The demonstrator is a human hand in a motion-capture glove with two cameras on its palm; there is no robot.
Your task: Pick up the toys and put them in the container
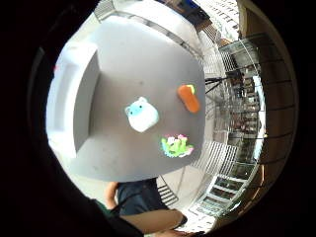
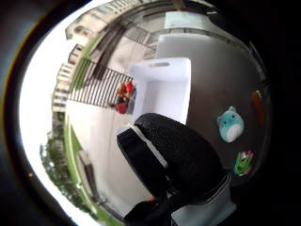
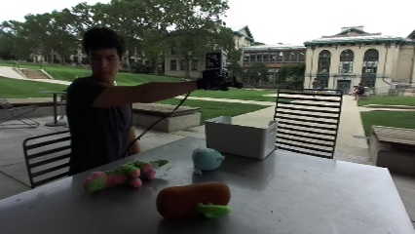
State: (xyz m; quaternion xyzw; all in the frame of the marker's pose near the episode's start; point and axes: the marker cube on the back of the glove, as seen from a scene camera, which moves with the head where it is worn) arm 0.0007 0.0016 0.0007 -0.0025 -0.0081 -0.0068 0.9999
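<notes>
We judge nothing is done yet: all three toys lie on the worktop (image 3: 311,195) and the container (image 3: 240,137), at its far edge, looks empty. Left to right: one green-and-pink toy (image 3: 123,174), one orange toy (image 3: 193,199) near the front edge, one blue toy (image 3: 207,159). The gloved right hand (image 3: 216,80) hangs high above the container; we cannot tell its grip.

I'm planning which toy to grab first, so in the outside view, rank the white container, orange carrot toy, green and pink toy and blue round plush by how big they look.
1. white container
2. orange carrot toy and green and pink toy: look alike; the carrot is nearer the camera, so unsure
3. blue round plush
</notes>
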